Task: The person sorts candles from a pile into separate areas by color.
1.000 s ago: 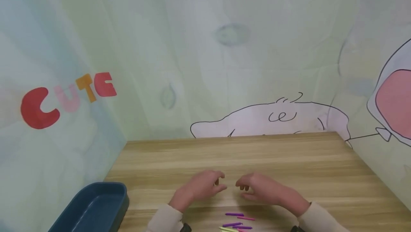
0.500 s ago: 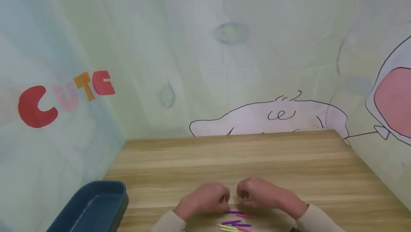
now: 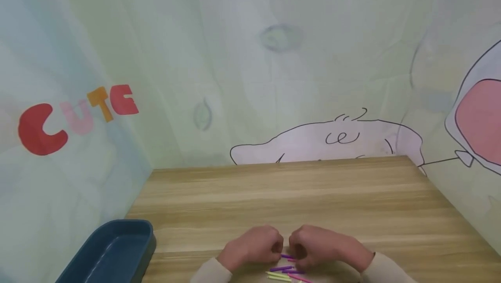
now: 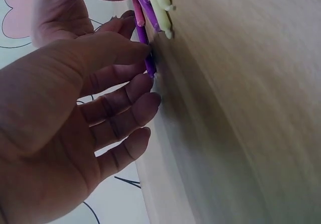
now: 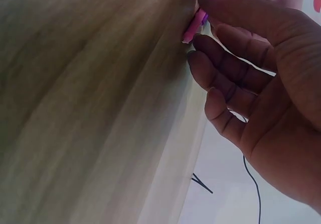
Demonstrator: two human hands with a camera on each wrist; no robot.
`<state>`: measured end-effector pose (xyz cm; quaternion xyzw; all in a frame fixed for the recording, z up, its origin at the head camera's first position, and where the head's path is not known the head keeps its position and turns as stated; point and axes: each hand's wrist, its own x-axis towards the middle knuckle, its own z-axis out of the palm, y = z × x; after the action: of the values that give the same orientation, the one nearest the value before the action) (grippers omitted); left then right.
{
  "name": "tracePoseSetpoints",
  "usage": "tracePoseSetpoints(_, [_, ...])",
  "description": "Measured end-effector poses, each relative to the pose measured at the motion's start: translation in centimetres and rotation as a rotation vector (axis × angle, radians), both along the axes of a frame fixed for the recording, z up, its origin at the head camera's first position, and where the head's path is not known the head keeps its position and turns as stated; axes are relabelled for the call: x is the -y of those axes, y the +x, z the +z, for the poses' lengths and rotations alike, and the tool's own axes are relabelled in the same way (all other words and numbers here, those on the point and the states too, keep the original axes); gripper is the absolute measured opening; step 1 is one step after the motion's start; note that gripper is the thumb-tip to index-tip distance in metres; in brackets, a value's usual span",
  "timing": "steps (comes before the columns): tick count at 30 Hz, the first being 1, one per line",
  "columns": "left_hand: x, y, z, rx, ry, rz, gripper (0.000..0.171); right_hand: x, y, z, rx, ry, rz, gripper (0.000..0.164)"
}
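Observation:
My left hand [image 3: 256,244] is low over the wooden table, thumb and forefinger pinching one end of a thin purple candle [image 4: 150,66]. Its other fingers stay bent and spread apart. Close by on the right, my right hand [image 3: 318,246] curls its thumb and fingers round the end of a pink candle [image 5: 193,29]; its fingertips are partly hidden. Both candles lie on or just above the tabletop. Nearer to me are more purple candles [image 3: 281,268], yellow candles [image 3: 278,275] and another pink candle [image 3: 299,278].
A dark blue tray [image 3: 117,248] stands at the table's left side. The wooden table [image 3: 274,191] meets a printed cloth backdrop [image 3: 235,57] at the back and along both sides.
Both hands have come down and nearer to me, onto the candles farthest from me. Their fingers have closed in, and the hands now nearly touch. The head view has tilted slightly downward.

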<state>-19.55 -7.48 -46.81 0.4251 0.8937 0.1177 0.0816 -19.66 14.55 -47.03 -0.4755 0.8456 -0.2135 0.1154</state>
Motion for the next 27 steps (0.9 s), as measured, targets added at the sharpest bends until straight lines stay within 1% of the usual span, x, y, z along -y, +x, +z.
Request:
tracePoseSetpoints(6, [-0.1,0.1,0.7,-0.004,-0.039,0.025,0.009,0.0,-0.1,-0.2,-0.058,-0.014,0.016,0.019])
tracePoseSetpoints(10, [0.1,0.6,1.1,0.023,-0.033,0.044,0.014,0.1,0.0,-0.2,-0.095,-0.015,0.017,0.022])
tracePoseSetpoints(13, [0.3,1.1,1.1,0.047,-0.026,0.069,0.016,0.4,0.1,-0.2,-0.120,-0.002,0.019,0.022])
tracePoseSetpoints(15, [0.5,1.3,1.0,0.046,-0.025,0.085,0.016,0.6,0.1,-0.2,-0.139,0.009,0.020,0.021])
tracePoseSetpoints(17, [0.6,1.3,0.8,0.038,-0.025,0.097,0.018,0.7,0.1,-0.2,-0.151,0.013,0.019,0.019])
tracePoseSetpoints(22, [0.7,1.2,0.8,0.011,-0.030,0.093,0.021,0.7,-0.1,0.1,-0.145,0.014,-0.007,0.016])
tracePoseSetpoints(27, [0.9,1.3,1.0,-0.018,-0.043,0.092,0.021,0.8,-1.1,0.7,-0.153,0.032,-0.062,0.020])
